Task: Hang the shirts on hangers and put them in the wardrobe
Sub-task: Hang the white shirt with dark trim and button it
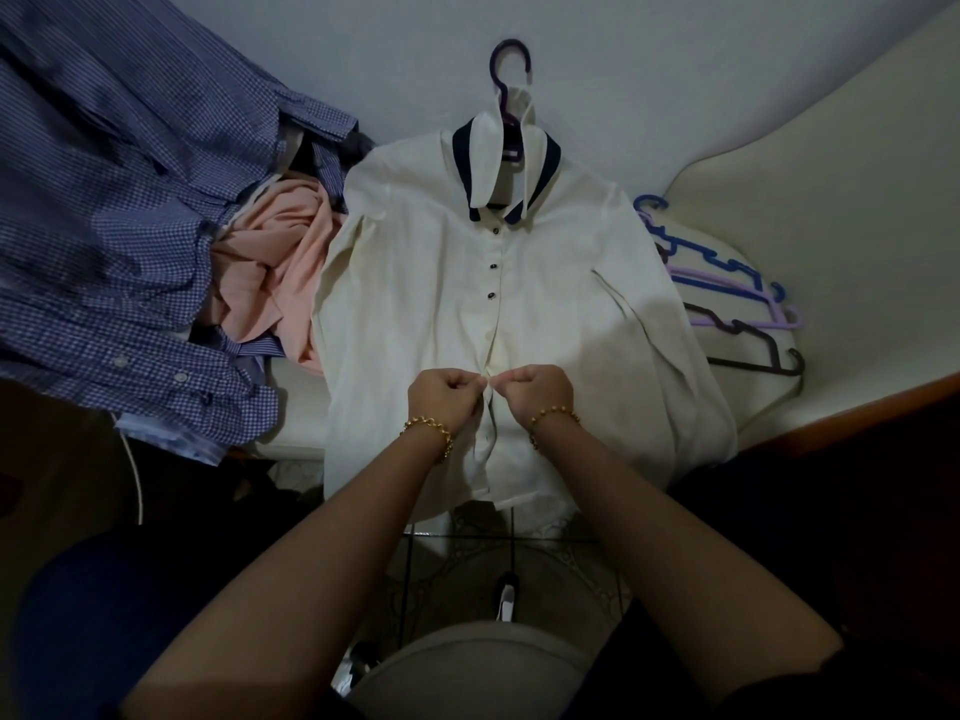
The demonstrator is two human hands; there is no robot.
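Observation:
A cream shirt (426, 283) with a navy-edged collar lies flat on the bed, front up, with a purple hanger (506, 70) inside its neck and the hook poking out above the collar. Three dark buttons down the placket are fastened. My left hand (444, 394) and my right hand (535, 389) are side by side at the lower placket, each pinching one edge of the shirt front, fingertips almost touching. Gold bracelets sit on both wrists.
A pile of blue checked shirts (104, 226) and a peach garment (275, 267) lies to the left. Several spare hangers (727, 283), blue, lilac and black, are stacked at the right. The bed's wooden edge (857, 407) runs along the lower right; tiled floor (493, 553) shows below.

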